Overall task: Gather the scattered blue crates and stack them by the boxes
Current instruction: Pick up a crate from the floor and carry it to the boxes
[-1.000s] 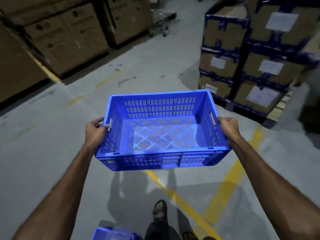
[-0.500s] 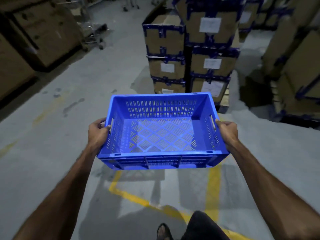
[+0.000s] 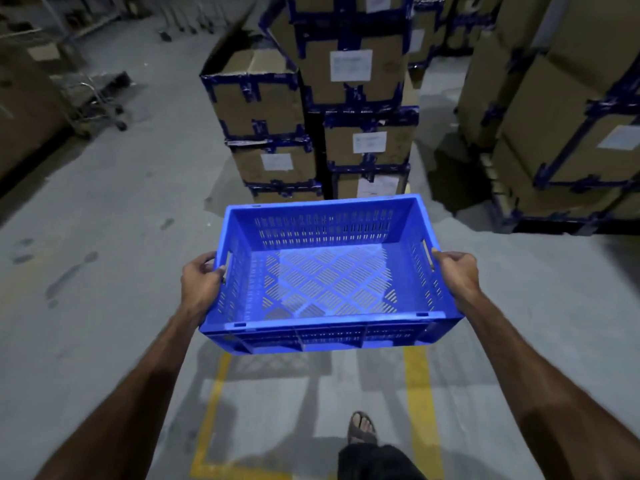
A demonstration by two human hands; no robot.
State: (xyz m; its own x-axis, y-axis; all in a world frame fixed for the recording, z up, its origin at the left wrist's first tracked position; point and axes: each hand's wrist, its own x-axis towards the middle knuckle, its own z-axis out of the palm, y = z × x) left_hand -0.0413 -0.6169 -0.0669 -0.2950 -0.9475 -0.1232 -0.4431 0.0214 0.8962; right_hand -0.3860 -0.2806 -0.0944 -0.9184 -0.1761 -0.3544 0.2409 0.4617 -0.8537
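— Blue plastic crate, rectangular, slotted walls and a lattice floor, nothing inside it. Where is it right now?

— Up in the air between the two hands, well above the grey concrete floor. The left hand has its fingers curled round the handle slot in the left end wall; the right hand grips the matching slot on the right end. Both are closed on the crate, thumbs over the rim.

— And the boxes?

— Straight ahead of the hands, beyond the crate's far wall: a stack of brown cardboard boxes bound in blue tape, white labels on their faces. More taped cartons stand off past the right hand. Below the hands, yellow painted lines mark out a bay on the floor, and a sandalled foot shows near the bottom edge.

— How do you reckon it handles?

— Light, I'd say, being empty and mostly holes. It looks stiff; the rim sits level and straight, with no sag between the grips. The plastic is smooth, so the end slots are the sensible hold: fingers hook through and it can't slide off. Gripping the long sides would leave only a bare rim to pinch.

— Any stack to put it on yet?

— None that I can see ahead of the hands. My guess is this one goes down on the floor near the foot of the boxes, lowered flat so later crates seat squarely on its rim.
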